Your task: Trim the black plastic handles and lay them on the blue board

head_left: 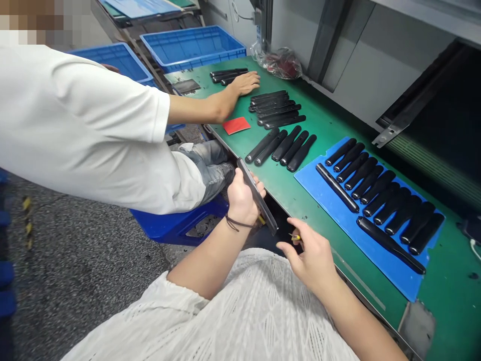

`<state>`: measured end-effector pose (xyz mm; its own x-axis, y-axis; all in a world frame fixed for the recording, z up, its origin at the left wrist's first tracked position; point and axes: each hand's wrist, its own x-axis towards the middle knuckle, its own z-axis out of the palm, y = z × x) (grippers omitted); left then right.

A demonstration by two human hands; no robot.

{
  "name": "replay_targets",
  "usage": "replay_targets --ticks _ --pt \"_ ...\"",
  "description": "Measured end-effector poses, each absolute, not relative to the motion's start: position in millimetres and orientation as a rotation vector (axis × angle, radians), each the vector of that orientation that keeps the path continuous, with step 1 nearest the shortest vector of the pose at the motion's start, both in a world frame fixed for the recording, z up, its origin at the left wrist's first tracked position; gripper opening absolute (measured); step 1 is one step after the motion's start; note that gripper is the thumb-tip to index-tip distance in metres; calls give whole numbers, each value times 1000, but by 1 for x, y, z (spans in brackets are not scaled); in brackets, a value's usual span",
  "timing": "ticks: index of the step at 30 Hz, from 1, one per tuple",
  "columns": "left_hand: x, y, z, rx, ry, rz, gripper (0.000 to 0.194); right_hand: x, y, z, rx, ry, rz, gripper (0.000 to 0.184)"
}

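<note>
Left hand (pixel 242 200): grip shut on a slim black handle (pixel 257 196), held tilted just off the table edge, away from the rows. Right hand (pixel 311 255): fingers pinch a small yellow-handled tool (pixel 295 237). Matching handles (pixel 379 198) lie in ordered rows on a blue mat (pixel 319 195) on the green table (pixel 330 120); a co-worker's hand (pixel 244 84) rests near further handles.

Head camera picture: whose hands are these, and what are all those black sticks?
A camera worn on a person's head took this picture, so we look down like they do. Their left hand holds a long dark bar. Their right hand pinches a tiny yellow tool. Black sticks lie in neat rows on a blue mat, on a green table. Another person's hand rests on that table too.
</note>
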<state>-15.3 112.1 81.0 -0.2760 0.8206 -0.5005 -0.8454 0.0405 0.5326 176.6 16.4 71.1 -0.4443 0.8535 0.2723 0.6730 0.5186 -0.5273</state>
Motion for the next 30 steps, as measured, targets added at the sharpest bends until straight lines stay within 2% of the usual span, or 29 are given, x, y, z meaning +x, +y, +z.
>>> replay_targets --ticks 2,5,7,9,10,12,15,20,24,30 --pt "-7 110 77 -9 887 1582 47 167 15 74 -1120 -2065 621 30" --pt "1 104 72 224 1024 1594 40 159 12 79 -1016 -1910 493 7" --pt "1 94 71 591 1287 1788 35 160 10 84 -1013 -1861 371 9" --pt "-2 81 71 1118 1465 2017 46 165 9 92 -1003 -1860 349 9" --pt "-4 74 72 1406 1450 2031 48 167 8 96 -984 -1874 372 8" --pt "-7 62 72 1874 1254 1825 47 170 7 106 -935 -1922 440 8" --pt "-5 54 69 2013 1099 1558 57 176 7 118 -922 -2009 487 23" --pt "-1 59 68 1951 1146 1639 57 189 12 127 -903 -2242 392 39" --pt "1 61 75 2095 1055 1646 50 189 17 132 -1024 -2271 314 63" --pt "3 62 81 2197 1091 1566 51 185 20 135 -1075 -2333 158 63"
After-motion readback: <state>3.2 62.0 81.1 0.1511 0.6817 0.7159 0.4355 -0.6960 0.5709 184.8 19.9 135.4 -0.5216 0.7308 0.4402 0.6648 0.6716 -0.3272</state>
